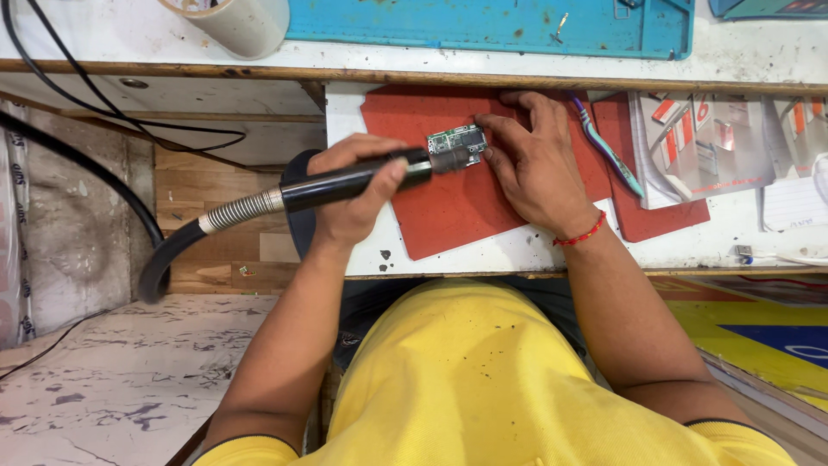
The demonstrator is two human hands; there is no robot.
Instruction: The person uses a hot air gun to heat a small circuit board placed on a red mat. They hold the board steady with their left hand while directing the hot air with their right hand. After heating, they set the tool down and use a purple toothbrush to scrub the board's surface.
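Red mat: a flat, matte rubbery sheet (457, 207) lies on the white pull-out shelf (362, 250); a second red sheet (655, 216) peeks out to its right, under papers.
Circuit board: a small green rectangle (455, 143) with tiny metal parts, lying flat near the mat's upper middle, between the two hands.
Left hand: (349, 185) curled tight around a black handpiece (354, 179), thumb on top; the hand is closed on the tool.
Handpiece: glossy black barrel with a grey metal nozzle (448, 160) at or just over the board's lower edge; whether it touches cannot be told. A ribbed silver spring sleeve (241, 211) joins it to a thick black hose (164, 259).
Right hand: (535, 164) laid palm down on the mat, fingers spread, fingertips (488, 148) pressing the board's right edge to steady it; a red thread (580, 235) circles the wrist.
Progress: the board appears to be mid-work, held and under the nozzle; no removed parts show on the mat, so how much is finished cannot be told.
Nearby: a blue-and-purple toothbrush (604, 147) just beside the right hand, printed sheets (716, 142) further right, a scuffed teal mat (483, 26) and a cream tape roll (246, 24) on the upper bench.
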